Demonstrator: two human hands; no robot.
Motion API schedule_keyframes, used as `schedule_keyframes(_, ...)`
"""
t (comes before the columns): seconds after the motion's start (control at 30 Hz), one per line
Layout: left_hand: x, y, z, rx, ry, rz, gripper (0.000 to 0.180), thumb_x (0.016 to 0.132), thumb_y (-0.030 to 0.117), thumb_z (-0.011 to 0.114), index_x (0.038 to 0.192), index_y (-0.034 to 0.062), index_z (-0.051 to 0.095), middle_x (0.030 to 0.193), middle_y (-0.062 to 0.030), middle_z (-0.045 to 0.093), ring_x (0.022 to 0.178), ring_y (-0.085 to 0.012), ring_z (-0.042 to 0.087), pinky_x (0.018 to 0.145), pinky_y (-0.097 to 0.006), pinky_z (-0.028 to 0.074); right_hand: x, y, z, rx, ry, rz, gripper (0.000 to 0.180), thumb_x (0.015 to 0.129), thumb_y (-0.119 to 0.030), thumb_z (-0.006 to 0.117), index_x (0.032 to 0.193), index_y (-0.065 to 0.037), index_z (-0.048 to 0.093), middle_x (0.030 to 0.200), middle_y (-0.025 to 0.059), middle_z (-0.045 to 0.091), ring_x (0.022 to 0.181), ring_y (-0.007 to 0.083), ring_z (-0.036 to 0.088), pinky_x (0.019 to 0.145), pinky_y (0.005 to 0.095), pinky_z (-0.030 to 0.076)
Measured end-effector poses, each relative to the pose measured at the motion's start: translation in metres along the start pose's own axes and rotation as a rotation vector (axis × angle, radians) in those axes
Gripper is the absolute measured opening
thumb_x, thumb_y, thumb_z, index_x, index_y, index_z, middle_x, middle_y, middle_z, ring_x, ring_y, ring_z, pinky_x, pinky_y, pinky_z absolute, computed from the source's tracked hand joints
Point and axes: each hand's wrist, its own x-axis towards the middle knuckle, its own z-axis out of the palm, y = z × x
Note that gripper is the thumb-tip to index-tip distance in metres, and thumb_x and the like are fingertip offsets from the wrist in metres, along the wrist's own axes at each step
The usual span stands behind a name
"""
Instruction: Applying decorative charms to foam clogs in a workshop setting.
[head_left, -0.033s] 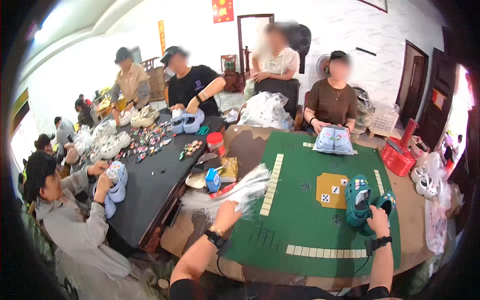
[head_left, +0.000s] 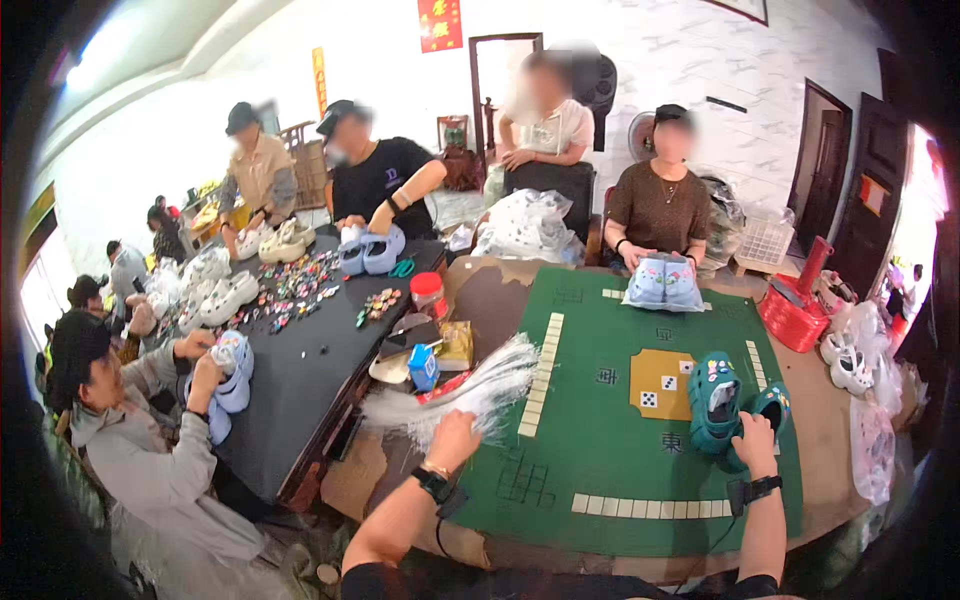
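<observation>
At the right of the green mat [head_left: 600,470], my right hand [head_left: 755,443] is closed on a pair of dark green clogs [head_left: 715,395] dotted with small colourful charms. Its fingers grip the clog nearest to it. My left hand [head_left: 453,440] rests at the near side of a loose bundle of thin white strands [head_left: 495,380], fingers curled in among them. Whatever those fingers pinch is too small to make out. A red band [head_left: 445,388] lies across the bundle.
Across the mat a person holds pale blue clogs [head_left: 665,283]. On the black table [head_left: 300,385] to the left, other people handle clogs among scattered charms [head_left: 300,285]. A red-lidded jar [head_left: 428,295], a blue box [head_left: 423,367] and a red spool [head_left: 795,305] stand around the mat.
The whole view has shifted slightly. Both hands keep nearly the same places, the right on the green clogs and the left at the white strands.
</observation>
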Motion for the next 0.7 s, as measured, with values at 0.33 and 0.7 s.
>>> schedule_keyframes(0.33, 0.009, -0.001, 0.013, 0.125, 0.096, -0.046, 0.021, 0.076, 0.020, 0.068, 0.091, 0.0054, 0.063, 0.092, -0.0147, 0.060, 0.088, -0.0347, 0.061, 0.073, -0.048, 0.050, -0.049, -0.067, 0.017, 0.447, -0.049, -0.265, 0.032, 0.072, -0.011, 0.067, 0.104, -0.006, 0.064, 0.107, 0.0158, 0.059, 0.103, 0.0344, 0.056, 0.089, 0.0442, 0.047)
schedule_keyframes(0.7, 0.055, -0.062, 0.045, 0.472, 0.090, -0.159, 0.016, 0.082, 0.014, 0.055, 0.083, 0.0091, 0.071, 0.090, -0.0106, 0.067, 0.091, -0.0292, 0.063, 0.075, -0.044, 0.049, -0.092, -0.092, 0.077, 0.311, -0.275, -0.335, 0.033, 0.076, -0.026, 0.069, 0.106, -0.011, 0.069, 0.116, 0.0135, 0.059, 0.108, 0.0351, 0.052, 0.094, 0.0431, 0.045)
